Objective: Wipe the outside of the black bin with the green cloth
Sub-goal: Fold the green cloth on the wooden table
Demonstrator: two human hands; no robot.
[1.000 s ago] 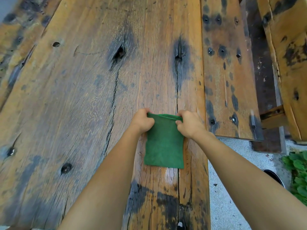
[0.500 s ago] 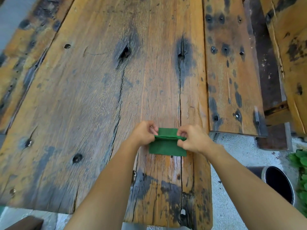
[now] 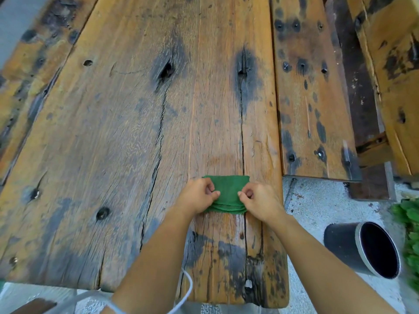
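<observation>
The green cloth lies folded into a small stacked rectangle on the weathered wooden table, near its right front corner. My left hand pinches the cloth's left side and my right hand pinches its right side, thumbs and fingers pressed onto the top layer. The black bin with a metal rim stands on the pale ground to the right of the table, its dark open mouth tilted toward me, well apart from both hands.
A second stained plank bench runs along the table's right side, with another plank farther right. Green plants grow beside the bin. A white cord hangs by the table's front edge.
Both hands folded the cloth's far edge toward me, turning a long rectangle into a short thick stack. The view dropped back, bringing the black bin into sight.
</observation>
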